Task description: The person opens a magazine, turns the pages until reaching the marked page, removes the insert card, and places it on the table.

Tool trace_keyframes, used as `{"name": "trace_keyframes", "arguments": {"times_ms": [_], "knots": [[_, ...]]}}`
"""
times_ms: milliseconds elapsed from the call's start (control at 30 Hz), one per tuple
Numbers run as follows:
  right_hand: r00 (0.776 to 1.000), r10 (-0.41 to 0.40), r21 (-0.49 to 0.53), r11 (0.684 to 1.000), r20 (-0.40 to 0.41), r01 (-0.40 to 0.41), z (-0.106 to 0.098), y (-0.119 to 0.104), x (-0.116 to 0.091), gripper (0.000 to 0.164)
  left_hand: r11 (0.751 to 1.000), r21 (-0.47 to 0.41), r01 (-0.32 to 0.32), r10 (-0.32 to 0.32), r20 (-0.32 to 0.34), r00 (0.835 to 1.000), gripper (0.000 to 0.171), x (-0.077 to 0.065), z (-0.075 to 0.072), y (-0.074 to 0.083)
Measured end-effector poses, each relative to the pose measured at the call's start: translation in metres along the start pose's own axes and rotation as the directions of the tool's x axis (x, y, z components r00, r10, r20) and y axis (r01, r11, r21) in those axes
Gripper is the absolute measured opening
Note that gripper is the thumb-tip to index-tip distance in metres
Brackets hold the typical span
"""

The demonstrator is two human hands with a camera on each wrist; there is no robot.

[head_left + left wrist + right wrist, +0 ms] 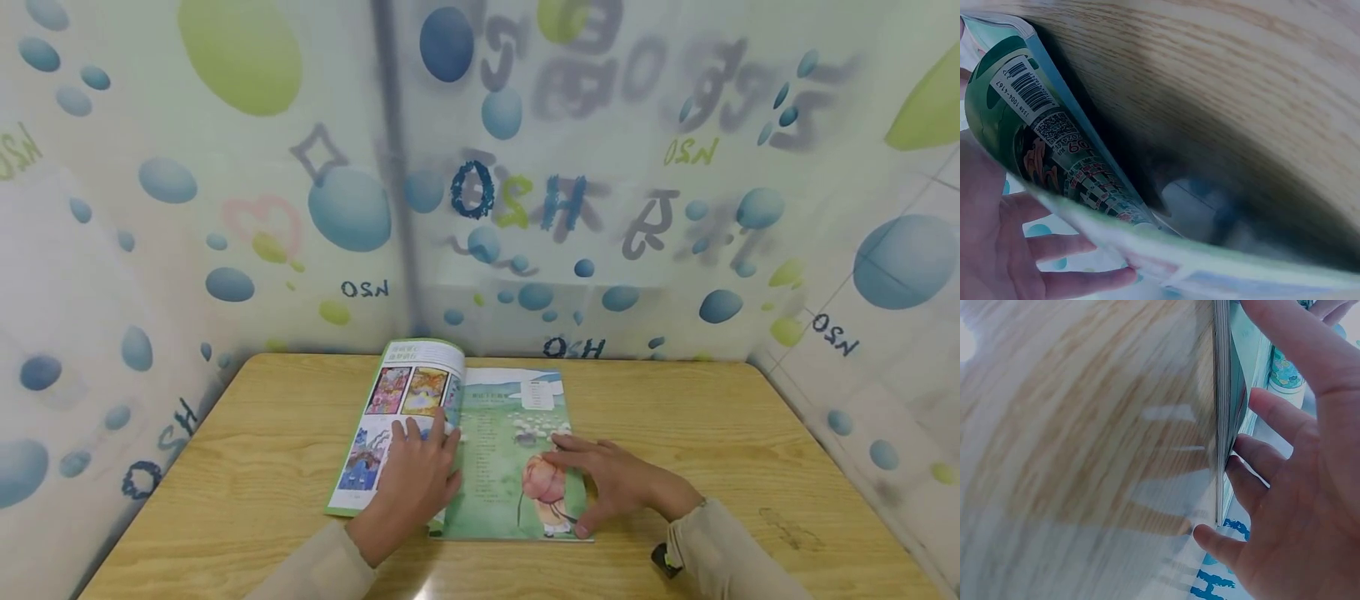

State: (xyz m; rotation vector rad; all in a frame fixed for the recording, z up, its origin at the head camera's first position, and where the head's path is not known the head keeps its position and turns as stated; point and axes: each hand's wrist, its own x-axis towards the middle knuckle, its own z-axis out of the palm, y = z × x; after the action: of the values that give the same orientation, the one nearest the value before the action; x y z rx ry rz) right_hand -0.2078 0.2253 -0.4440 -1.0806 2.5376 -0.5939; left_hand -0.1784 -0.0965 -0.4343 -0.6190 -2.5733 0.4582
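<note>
A picture magazine (491, 500) lies spread on the wooden table, its left page raised in a curve. My left hand (416, 471) rests across that left page close to the fold, fingers spread and fairly straight. In the left wrist view the back cover (1054, 144) shows a barcode, and the left hand (1010, 231) lies along the curved edge. At the right page's outer edge is my right hand (618, 479), its thumb by the lower corner and its fingers over the margin. The right wrist view shows fingertips of the right hand (1291, 456) along the page stack (1222, 425).
The wooden table (690, 417) extends to both sides of the magazine. Behind it and at the sides hangs a pale curtain (480, 283) with blue and green dots and lettering. A small black device (666, 560) sits at the right sleeve's cuff.
</note>
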Motion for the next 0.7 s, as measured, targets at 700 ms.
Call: {"name": "trace_keyframes", "arguments": {"times_ms": [700], "knots": [[1.0, 0.016, -0.006, 1.0, 0.005, -0.015, -0.0008, -0.0025, 0.0001, 0.1, 1.0, 0.004, 0.012, -0.012, 0.019, 1.0, 0.052, -0.0064, 0.0018, -0.002]]}}
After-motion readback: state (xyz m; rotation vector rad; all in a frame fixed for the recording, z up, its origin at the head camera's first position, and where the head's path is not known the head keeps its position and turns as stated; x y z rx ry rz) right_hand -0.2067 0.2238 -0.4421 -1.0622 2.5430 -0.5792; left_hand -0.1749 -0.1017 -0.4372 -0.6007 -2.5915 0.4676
